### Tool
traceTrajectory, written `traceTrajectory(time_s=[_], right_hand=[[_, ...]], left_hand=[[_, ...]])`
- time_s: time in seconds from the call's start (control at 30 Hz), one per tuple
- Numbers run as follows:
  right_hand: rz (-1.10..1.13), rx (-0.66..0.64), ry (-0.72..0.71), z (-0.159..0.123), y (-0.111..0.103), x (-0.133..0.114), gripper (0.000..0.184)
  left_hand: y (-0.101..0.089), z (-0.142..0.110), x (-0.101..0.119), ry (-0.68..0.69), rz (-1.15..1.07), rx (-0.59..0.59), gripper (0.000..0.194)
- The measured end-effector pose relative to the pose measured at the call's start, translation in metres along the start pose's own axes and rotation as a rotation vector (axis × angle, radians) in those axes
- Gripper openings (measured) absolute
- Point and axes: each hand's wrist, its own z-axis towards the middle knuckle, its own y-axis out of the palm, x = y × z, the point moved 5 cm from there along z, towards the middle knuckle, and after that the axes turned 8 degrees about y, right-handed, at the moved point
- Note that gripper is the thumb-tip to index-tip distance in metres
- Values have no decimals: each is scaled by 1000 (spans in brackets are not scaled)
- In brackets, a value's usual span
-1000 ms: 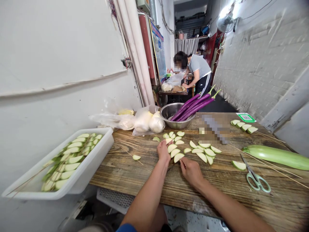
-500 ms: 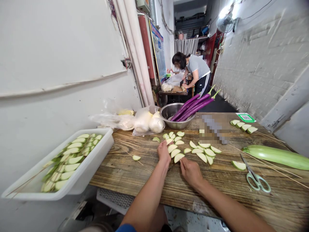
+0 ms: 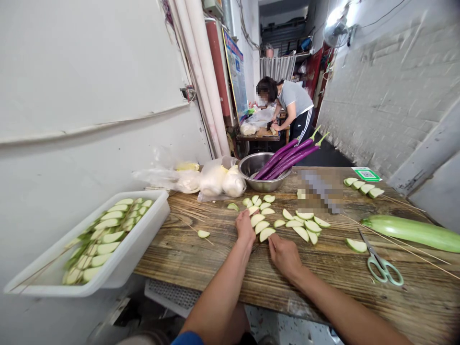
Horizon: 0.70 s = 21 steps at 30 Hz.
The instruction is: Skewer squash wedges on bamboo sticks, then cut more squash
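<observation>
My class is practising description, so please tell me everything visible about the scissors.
The scissors lie on the wooden table, right of the right hand, which does not touch them. Slim metallic blades, apparently closed, point away from the person, tips beside a green-edged slice. Two pale green, plastic-looking finger loops face the near edge.

On the wooden table [image 3: 215, 258], the left hand [image 3: 245, 224] is at the upper end of a row of green-edged slices [image 3: 261, 226], and the right hand [image 3: 285, 255] is at its lower end. Other cut slices [image 3: 301, 233] lie to the right of this row. Behind them is a metal bowl [image 3: 264, 184] with long purple eggplants [image 3: 287, 161]. At the left stands a white tray [image 3: 124, 258] with many slices inside. At the right, scissors [image 3: 381, 264] lie near a long green vegetable [image 3: 409, 233]. Farther away, a person [image 3: 293, 98] bends over another table.
</observation>
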Motion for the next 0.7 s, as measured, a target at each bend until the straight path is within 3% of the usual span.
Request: traceTrajectory(time_s=[0.7], right_hand=[[-12, 2, -2, 1, 1, 0, 21]], left_hand=[[3, -5, 1, -18, 27, -7, 16]])
